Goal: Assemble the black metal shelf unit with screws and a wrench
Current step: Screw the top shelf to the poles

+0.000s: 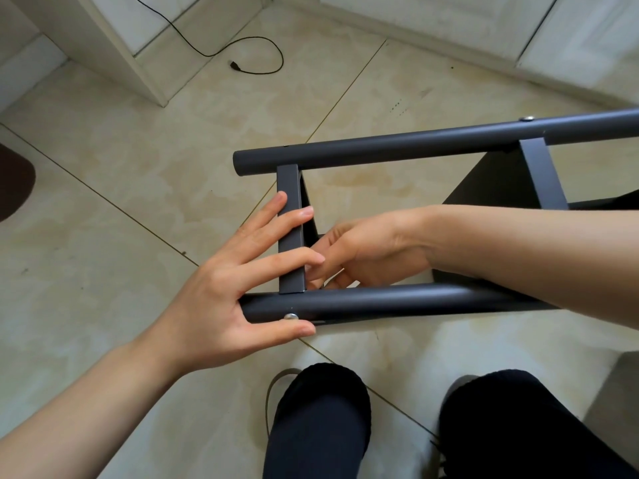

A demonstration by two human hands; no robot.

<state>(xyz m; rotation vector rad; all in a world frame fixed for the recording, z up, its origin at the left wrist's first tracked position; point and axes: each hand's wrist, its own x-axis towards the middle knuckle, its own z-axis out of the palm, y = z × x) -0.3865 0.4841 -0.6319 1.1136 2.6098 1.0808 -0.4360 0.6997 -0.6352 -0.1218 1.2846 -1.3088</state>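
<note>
The dark grey metal shelf frame [397, 146] lies on its side on the tiled floor, with two round tubes joined by flat crossbars. My left hand [242, 274] rests with straight, spread fingers over the near crossbar [290, 216] and the end of the near tube [380, 300]; its thumb lies just under a silver screw head [290, 316]. My right hand [359, 254] reaches in behind that crossbar, fingers curled at the joint; whatever they pinch is hidden. A second screw head [527, 118] shows on the far tube. No wrench is in view.
A black cable with a plug [238, 65] lies on the floor at the back, beside a white door frame [138, 63]. White panels [484, 25] line the far right. My knees in dark trousers [321, 423] are below the frame. A dark mat edge [14, 181] shows at left.
</note>
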